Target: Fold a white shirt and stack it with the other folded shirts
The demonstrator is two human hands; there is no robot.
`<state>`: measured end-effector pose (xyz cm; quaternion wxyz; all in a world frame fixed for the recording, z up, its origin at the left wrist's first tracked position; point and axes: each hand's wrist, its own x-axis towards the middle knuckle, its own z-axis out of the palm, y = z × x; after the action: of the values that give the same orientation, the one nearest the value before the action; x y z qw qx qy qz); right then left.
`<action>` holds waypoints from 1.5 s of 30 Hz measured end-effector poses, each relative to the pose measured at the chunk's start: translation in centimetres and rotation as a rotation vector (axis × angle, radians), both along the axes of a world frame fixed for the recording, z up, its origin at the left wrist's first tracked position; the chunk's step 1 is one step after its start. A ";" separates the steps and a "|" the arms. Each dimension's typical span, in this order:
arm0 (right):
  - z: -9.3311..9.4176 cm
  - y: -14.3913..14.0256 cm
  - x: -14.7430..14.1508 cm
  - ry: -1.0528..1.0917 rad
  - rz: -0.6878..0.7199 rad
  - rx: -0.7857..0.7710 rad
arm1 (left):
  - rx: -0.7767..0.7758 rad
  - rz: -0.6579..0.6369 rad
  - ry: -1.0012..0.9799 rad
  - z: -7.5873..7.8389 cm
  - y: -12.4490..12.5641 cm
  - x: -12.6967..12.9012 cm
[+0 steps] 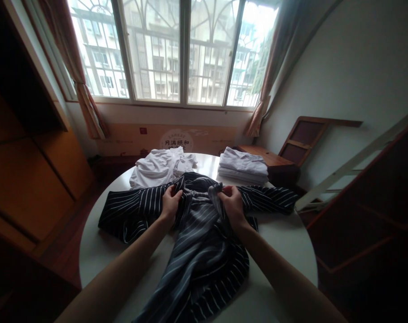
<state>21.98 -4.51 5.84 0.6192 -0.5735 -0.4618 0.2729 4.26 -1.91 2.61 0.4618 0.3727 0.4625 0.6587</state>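
A black shirt with white stripes [204,242] lies spread over the round white table, its sleeves out to both sides and its lower part hanging toward me. My left hand [171,202] pinches the shirt's fabric left of the collar. On the other side, my right hand [232,204] grips the front edge near the collar between thumb and fingers. The greyish inner side of the cloth shows between both hands. Behind the shirt, a loosely heaped white garment [160,166] is at the left and a stack of folded white clothes [242,165] at the right.
The round white table [99,255] fills the middle. Beyond it stand a long printed cardboard box [129,137] under the window and a wooden chair [306,137] by the right wall. Orange-brown cabinets [25,179] line the left; a pale ladder-like frame [345,172] leans at the right.
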 end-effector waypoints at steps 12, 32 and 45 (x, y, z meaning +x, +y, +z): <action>0.7 -1.0 1.0 -0.467 -0.104 0.325 | 0.422 -0.006 0.755 1.0 -3.4 1.9; -3.5 0.8 0.0 -0.497 0.437 -0.045 | 0.316 -0.451 1.135 -1.6 -2.4 1.2; -2.6 0.0 0.2 -0.914 0.302 0.284 | 0.298 -0.299 0.986 -1.0 -2.9 1.7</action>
<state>22.16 -4.54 3.23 0.3790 -0.4710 -0.7964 0.0146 5.96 -4.81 1.65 0.2209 0.7611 0.4679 0.3911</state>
